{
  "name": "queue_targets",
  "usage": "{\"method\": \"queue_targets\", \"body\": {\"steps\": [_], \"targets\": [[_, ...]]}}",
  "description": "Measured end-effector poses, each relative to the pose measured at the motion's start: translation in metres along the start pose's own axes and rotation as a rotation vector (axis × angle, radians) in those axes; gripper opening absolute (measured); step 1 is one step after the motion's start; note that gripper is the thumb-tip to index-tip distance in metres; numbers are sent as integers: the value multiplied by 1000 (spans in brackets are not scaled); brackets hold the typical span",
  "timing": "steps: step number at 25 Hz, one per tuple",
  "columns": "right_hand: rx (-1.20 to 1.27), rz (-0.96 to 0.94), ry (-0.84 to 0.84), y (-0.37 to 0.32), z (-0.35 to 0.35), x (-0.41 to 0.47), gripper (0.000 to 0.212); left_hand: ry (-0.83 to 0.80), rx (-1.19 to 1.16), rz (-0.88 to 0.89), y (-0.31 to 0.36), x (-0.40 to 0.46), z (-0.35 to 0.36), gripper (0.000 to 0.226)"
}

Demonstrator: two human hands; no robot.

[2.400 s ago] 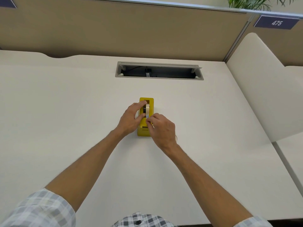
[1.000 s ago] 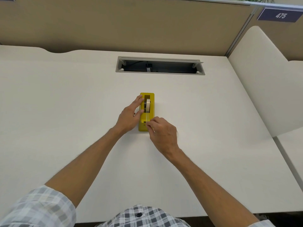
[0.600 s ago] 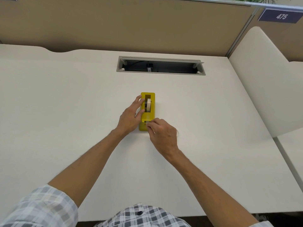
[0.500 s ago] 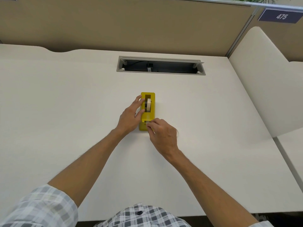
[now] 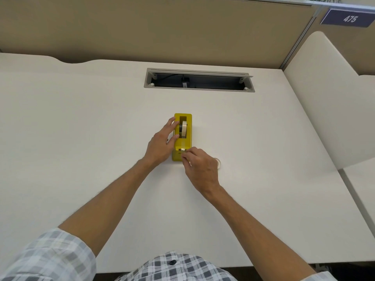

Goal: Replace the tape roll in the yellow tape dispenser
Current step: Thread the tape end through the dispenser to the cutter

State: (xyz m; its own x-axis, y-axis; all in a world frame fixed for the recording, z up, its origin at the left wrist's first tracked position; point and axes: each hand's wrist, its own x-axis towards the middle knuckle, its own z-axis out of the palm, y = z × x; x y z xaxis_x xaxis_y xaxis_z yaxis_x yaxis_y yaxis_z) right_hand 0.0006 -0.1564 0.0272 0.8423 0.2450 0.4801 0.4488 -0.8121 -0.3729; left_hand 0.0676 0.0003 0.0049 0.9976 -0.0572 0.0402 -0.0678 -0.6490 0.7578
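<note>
Fingers of the left hand press flat, ungripping, against the yellow plastic tape dispenser holding a cream tape roll; the right hand pinches something at the cutter end, too small to tell.

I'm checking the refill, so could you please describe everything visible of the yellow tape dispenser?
The yellow tape dispenser is a glossy, plastic-looking block lying flat mid-desk, long axis pointing away from the person. A pale tape roll stands in its slot. The left hand presses its left side; the right hand fingers the near cutter end.
</note>
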Motion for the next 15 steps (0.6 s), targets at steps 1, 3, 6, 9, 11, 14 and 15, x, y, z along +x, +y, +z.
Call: {"method": "queue_targets", "body": {"steps": [1, 3, 6, 9, 11, 14, 15], "targets": [[1, -3, 5, 1, 1, -1, 6, 0, 0, -2, 0, 0, 0, 53], [11, 0, 2, 3, 4, -2, 6, 2, -5, -4, 0, 0, 0, 52], [15, 11, -3, 5, 8, -3, 8, 0, -32, 1, 0, -1, 2, 52], [16, 4, 2, 7, 11, -3, 9, 5, -77, -17, 1, -4, 5, 54], [11, -6, 2, 9, 13, -4, 8, 63, -127, -49, 3, -8, 10, 51], [-11, -17, 2, 10, 17, -5, 9, 219, -169, 9, 4, -24, 17, 35], [-19, -12, 5, 10, 18, -5, 9, 261, -158, 53, 3, -29, 19, 27]]}}
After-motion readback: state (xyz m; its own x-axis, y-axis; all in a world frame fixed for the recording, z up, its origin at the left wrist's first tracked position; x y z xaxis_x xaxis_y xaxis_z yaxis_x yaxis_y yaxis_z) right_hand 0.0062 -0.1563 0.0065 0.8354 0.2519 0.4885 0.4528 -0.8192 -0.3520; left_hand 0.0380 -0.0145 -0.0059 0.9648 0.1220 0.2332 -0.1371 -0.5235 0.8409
